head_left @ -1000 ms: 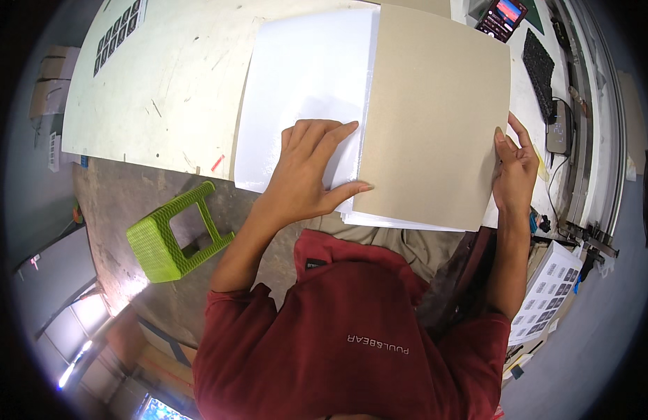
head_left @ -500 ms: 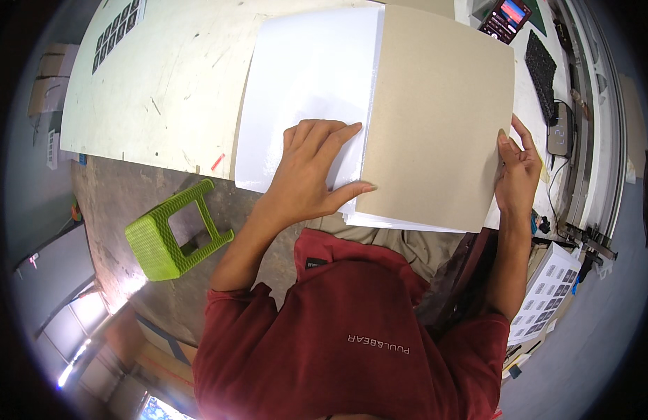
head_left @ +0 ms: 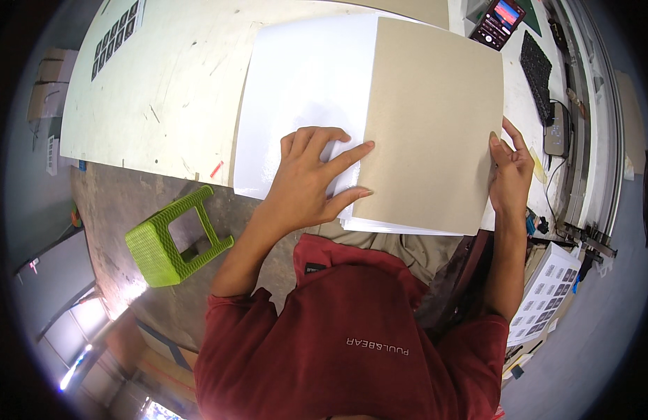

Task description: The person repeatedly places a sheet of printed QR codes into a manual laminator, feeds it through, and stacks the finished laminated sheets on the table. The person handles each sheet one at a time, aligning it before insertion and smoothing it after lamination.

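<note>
A large grey-brown cardboard sheet (head_left: 436, 126) lies beside a glossy white sheet (head_left: 306, 77), their edges meeting in front of me. My left hand (head_left: 303, 175) rests on the white sheet with fingers spread; its index fingertip and thumb tip reach the cardboard's left edge. At the cardboard's right edge is my right hand (head_left: 511, 175), thumb on top and fingers along the outer side, gripping that edge. The undersides of these fingers are partly hidden. White paper layers (head_left: 401, 227) peek out below the cardboard's near edge.
The white worktable (head_left: 177, 91) carries a printed sheet (head_left: 117, 38) at far left. A phone (head_left: 499, 24), a black textured piece (head_left: 536, 73) and a digital clock (head_left: 557, 129) with a cable sit at right. A green stool (head_left: 156, 245) stands on the floor, left.
The cardboard has shifted slightly left with my right hand at its edge. My left index finger has moved from the white sheet to the cardboard's left edge.
</note>
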Motion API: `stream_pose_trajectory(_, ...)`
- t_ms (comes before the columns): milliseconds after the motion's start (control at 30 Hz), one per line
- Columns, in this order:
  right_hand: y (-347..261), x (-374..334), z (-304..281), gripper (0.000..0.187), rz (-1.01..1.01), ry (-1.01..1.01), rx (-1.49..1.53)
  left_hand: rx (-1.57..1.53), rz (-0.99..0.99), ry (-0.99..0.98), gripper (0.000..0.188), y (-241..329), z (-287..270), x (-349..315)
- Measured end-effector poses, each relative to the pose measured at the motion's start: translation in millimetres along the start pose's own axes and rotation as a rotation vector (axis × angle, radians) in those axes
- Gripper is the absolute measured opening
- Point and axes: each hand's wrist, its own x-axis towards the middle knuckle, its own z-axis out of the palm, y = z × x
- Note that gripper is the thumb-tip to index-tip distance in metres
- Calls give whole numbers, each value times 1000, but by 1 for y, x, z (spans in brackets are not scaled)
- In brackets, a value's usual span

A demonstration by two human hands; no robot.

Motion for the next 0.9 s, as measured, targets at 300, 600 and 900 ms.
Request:
stream_pose_trajectory(300,-18,-11,5,32,-227,188,-632,96,18,-19,54,3,-1,1)
stream_pose_trajectory(600,-25,-70,40,39,-764,-265,-1057,191,21,-59,63,10,-5,3)
stream_pose_trajectory(900,-7,-70,35,42,-696,-383,-1004,540,-263,174,110,-46,8,-118)
